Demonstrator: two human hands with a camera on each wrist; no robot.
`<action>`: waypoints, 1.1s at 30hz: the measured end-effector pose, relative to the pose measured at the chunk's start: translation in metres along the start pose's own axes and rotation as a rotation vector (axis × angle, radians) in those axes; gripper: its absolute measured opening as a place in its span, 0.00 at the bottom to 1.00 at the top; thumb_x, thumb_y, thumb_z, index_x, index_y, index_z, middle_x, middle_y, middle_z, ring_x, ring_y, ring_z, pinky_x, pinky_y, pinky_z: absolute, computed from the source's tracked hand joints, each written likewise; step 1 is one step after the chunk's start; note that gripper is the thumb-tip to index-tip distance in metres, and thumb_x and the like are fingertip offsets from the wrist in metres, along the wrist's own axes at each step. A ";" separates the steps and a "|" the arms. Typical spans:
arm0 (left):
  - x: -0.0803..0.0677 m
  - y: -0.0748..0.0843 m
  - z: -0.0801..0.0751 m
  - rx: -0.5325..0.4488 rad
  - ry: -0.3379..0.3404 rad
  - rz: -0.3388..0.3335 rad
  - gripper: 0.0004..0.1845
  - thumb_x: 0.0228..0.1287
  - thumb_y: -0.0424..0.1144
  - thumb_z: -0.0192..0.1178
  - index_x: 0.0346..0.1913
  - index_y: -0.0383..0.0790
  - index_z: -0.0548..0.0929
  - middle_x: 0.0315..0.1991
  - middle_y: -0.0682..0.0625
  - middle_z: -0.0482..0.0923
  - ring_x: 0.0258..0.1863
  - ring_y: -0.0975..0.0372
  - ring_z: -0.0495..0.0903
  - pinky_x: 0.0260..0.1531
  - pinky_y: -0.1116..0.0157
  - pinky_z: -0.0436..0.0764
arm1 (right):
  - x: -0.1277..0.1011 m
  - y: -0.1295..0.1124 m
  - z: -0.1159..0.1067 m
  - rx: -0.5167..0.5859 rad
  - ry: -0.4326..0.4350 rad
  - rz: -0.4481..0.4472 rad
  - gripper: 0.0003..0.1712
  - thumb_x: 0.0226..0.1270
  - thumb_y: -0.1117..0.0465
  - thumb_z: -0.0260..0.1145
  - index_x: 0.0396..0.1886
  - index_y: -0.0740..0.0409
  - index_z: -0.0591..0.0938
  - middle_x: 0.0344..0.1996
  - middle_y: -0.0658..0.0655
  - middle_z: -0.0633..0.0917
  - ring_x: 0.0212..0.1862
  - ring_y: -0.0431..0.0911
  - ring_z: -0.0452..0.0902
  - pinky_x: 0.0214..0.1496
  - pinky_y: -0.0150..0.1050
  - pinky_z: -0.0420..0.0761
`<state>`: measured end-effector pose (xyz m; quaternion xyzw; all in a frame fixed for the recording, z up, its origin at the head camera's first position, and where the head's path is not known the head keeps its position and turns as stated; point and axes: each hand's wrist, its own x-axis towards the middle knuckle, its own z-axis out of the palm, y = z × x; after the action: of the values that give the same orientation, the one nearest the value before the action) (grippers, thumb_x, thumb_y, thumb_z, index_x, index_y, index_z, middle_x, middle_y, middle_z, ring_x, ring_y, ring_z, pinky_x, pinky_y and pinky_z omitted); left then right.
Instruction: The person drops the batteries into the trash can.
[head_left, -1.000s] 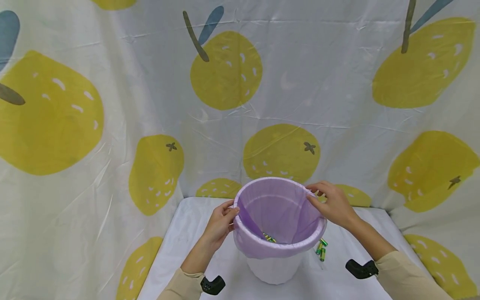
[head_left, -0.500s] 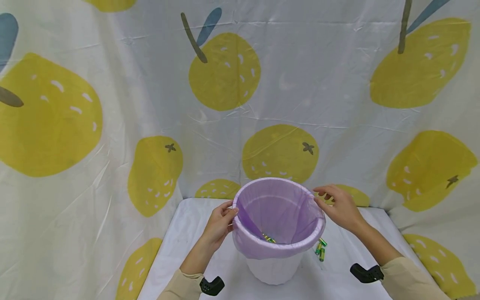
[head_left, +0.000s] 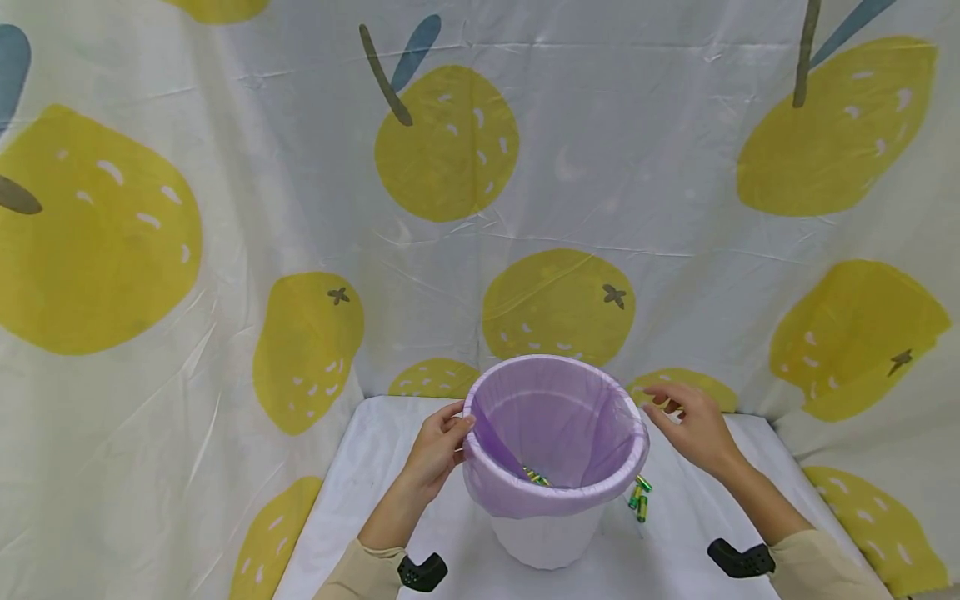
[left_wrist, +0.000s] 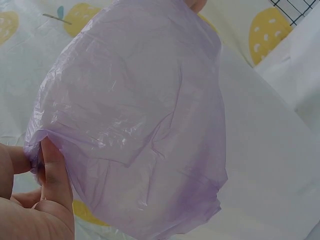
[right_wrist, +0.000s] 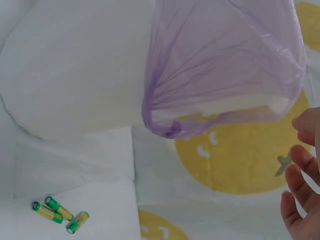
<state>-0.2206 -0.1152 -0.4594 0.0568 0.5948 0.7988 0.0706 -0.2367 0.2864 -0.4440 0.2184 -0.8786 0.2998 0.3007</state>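
Observation:
A white bin lined with a purple bag stands on the white table. My left hand pinches the bag's folded edge at the bin's left rim; in the left wrist view my fingers press the purple bag. My right hand hovers just right of the rim with its fingers relaxed, holding nothing. In the right wrist view those fingers sit apart from the purple bag. Some batteries lie inside the bag.
Three green and gold batteries lie on the table beside the bin's right foot, also seen as batteries in the right wrist view. A lemon-print curtain walls the table at the back and sides.
My right hand has let go of the bag's rim and drawn away to the right. My left hand keeps its hold on the left rim.

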 end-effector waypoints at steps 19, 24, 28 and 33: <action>0.000 -0.001 0.000 -0.003 0.005 0.010 0.27 0.77 0.31 0.59 0.72 0.23 0.65 0.37 0.48 0.77 0.34 0.63 0.81 0.32 0.68 0.82 | -0.035 0.029 0.021 0.014 -0.027 0.190 0.14 0.64 0.67 0.75 0.49 0.64 0.87 0.34 0.54 0.84 0.34 0.46 0.79 0.29 0.34 0.79; 0.000 -0.002 -0.001 -0.003 0.009 0.006 0.27 0.77 0.31 0.58 0.72 0.24 0.66 0.36 0.48 0.77 0.33 0.63 0.80 0.32 0.68 0.82 | -0.044 0.036 0.031 0.009 -0.008 0.193 0.13 0.63 0.67 0.75 0.47 0.64 0.87 0.33 0.53 0.84 0.33 0.42 0.77 0.31 0.33 0.80; 0.002 -0.003 -0.002 0.001 0.008 0.007 0.27 0.76 0.31 0.59 0.72 0.24 0.66 0.36 0.48 0.77 0.34 0.63 0.81 0.33 0.68 0.82 | -0.052 0.040 0.039 0.014 0.000 0.215 0.12 0.63 0.68 0.75 0.46 0.64 0.87 0.33 0.52 0.83 0.33 0.41 0.77 0.31 0.33 0.80; 0.002 -0.004 -0.003 -0.002 0.002 0.002 0.27 0.76 0.31 0.59 0.72 0.24 0.66 0.38 0.46 0.78 0.35 0.61 0.82 0.33 0.68 0.83 | -0.064 0.045 0.048 0.005 -0.031 0.287 0.12 0.65 0.67 0.74 0.47 0.63 0.87 0.33 0.52 0.83 0.34 0.42 0.77 0.32 0.34 0.80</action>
<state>-0.2234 -0.1164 -0.4636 0.0567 0.5938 0.7996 0.0691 -0.2345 0.3003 -0.5344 0.0959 -0.9046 0.3386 0.2406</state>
